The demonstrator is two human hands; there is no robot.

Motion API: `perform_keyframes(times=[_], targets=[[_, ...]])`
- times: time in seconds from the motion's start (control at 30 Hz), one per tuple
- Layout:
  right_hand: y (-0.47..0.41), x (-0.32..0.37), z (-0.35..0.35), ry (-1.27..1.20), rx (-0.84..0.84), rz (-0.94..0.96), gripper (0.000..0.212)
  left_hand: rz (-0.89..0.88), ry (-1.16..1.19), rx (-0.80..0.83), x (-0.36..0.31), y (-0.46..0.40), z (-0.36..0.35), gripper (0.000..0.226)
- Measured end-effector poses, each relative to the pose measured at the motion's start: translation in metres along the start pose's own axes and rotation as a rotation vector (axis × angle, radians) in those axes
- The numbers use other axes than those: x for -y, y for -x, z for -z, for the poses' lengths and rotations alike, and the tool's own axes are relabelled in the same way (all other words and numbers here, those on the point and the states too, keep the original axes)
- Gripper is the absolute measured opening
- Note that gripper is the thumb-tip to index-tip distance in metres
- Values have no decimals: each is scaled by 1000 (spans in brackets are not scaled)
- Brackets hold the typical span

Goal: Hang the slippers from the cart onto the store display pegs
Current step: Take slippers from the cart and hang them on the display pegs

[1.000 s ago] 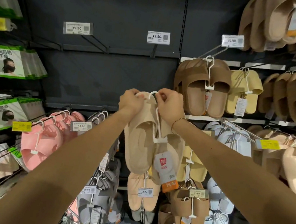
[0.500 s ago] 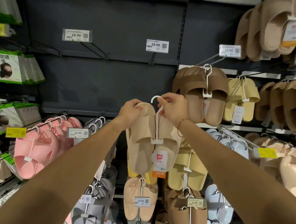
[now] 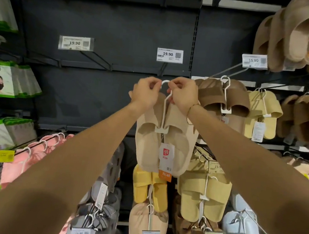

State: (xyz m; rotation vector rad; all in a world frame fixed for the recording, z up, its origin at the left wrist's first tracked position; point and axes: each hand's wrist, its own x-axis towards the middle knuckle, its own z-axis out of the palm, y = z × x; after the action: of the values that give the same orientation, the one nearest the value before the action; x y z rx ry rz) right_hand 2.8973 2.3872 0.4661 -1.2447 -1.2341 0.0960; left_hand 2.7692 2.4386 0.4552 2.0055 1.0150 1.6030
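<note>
**Beige pair held high, hook not yet on a peg**

Beige slippers (image 3: 163,147), clipped as a pair on a white plastic hanger (image 3: 163,114), hang in mid-air in front of the dark back panel, below the middle 19.90 price label (image 3: 169,55). No cart is in view.

The left hand (image 3: 146,92) has its fingers curled in beside the hanger's hook (image 3: 165,83), seemingly pinching it or the slipper top; the exact contact is hidden by the knuckles. The right hand (image 3: 184,95) pinches the hanger's stem just under the hook, fingers pressed together.

The likely trouble is aim. The peg under that price label is dark against a dark panel and hard to make out, and both hands crowd the hook, so its opening may miss the wire and the pair drop if released early. The hanger's stem is thin and could twist, turning the hook sideways.

To the right, the brown slippers (image 3: 224,98) hang very close to the right wrist; a sideways swing could knock them or tangle the two hangers.
</note>
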Motion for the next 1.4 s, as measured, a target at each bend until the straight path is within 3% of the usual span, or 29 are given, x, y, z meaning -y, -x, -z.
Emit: perform_keyframes(times=[0.1, 0.27, 0.57, 0.8, 0.97, 1.07, 1.17, 1.27, 1.4], targets=[[-26, 4, -8, 12, -15, 44, 16, 37, 120, -32, -4, -28, -4, 7], [-60, 10, -14, -44, -104, 39, 13, 41, 233, -82, -12, -68, -12, 12], [-86, 0, -30, -62, -125, 62, 13, 73, 245, -135, -4, -89, -24, 11], [-59, -13, -29, -26, -194, 251, 19, -188, 316, -120, 4, -71, -22, 11], [-59, -3, -25, -56, -272, 275, 24, -257, 352, -169, -19, -65, -19, 13], [-67, 8, -20, 15, -240, 236, 25, -204, 306, -171, -27, -70, -15, 13], [-81, 9, -19, 87, -184, 135, 29, -45, 248, -141, -24, -80, -19, 13], [-89, 0, -23, 88, -161, 58, 26, 93, 184, -135, -14, -87, -28, 14], [-101, -14, -29, 56, -142, 14, 18, 152, 123, -141, -8, -100, -36, 13]])
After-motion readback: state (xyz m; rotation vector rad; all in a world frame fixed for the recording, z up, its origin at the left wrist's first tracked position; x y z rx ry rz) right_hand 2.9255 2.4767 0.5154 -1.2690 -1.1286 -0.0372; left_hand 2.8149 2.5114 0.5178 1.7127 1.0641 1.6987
